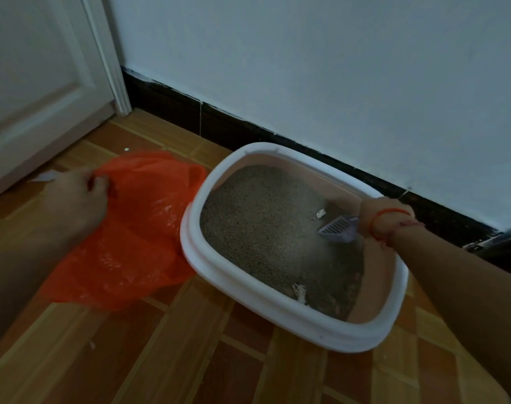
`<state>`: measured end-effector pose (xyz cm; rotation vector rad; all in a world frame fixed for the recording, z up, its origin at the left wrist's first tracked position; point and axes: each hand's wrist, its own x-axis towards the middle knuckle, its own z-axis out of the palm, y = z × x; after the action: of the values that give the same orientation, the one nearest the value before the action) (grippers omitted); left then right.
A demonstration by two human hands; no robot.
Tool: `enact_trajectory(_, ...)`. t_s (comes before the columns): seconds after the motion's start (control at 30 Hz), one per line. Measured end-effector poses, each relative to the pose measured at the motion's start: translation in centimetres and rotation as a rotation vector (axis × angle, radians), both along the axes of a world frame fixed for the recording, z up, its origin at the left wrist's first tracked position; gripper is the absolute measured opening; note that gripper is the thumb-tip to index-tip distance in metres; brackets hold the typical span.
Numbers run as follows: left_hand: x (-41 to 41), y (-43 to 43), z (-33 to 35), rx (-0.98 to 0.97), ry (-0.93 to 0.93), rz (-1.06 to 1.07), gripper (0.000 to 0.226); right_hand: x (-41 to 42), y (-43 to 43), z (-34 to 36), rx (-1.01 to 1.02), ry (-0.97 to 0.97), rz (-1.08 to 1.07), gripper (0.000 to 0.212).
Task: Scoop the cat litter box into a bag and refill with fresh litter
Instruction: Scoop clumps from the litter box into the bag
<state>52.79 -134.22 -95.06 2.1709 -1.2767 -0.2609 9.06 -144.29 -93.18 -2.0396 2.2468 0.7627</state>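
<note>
Both forearms reach in from the lower corners over a floor (190, 360) of glossy brown and tan tiles laid in wood-like strips. The left hand (73, 199) is seen from the back, its fingers curled and pinching the gathered upper edge of the orange bag (137, 234). The fingertips themselves are blurred and partly buried in the film. The bag is thin, crinkled, shiny plastic, slumped flat on the floor below and to the right of that hand, its far edge touching the litter box (219, 275).

The right hand (385, 217) is bent down at the wrist, back toward the camera, with a red string bracelet (387, 212) around it. It grips the scoop (337, 228) — the handle is hidden behind the hand, and only the pale lilac slotted head shows, pointing left of the hand just above the litter (257, 223).

The box is a rounded oblong of smooth white plastic with a thick rim and a pinkish inner wall, and it lies under the right hand. The litter is fine, grey-brown and grainy. A small silvery bit (320, 213) sits just beyond the scoop head, and a ragged white scrap (300, 293) lies nearer — what either is cannot be told.

Beyond both hands run a dark skirting board (219, 123), a plain pale wall (306, 68) and, far left, a white panelled door (29, 83).
</note>
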Motion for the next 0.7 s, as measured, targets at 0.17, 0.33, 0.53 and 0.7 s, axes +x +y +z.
enact_trajectory(0.17,-0.4,0.1,-0.2,0.03,-0.008,-0.027,0.03,-0.7,0.1,-3.8,-0.028,-0.234,-0.144,0.025)
enact_trajectory(0.33,-0.9,0.2,-0.7,0.019,0.017,-0.01,0.021,-0.2,-0.5,-6.6,-0.139,-0.303,-0.253,0.026)
enact_trajectory(0.53,-1.5,0.6,-0.7,0.021,0.06,-0.014,0.023,1.1,-2.4,-8.3,-0.174,-0.433,-0.328,0.027)
enact_trajectory(0.7,-1.7,0.9,-0.9,0.004,0.067,-0.026,0.024,2.3,-2.4,-9.9,-0.197,-0.525,-0.325,0.031)
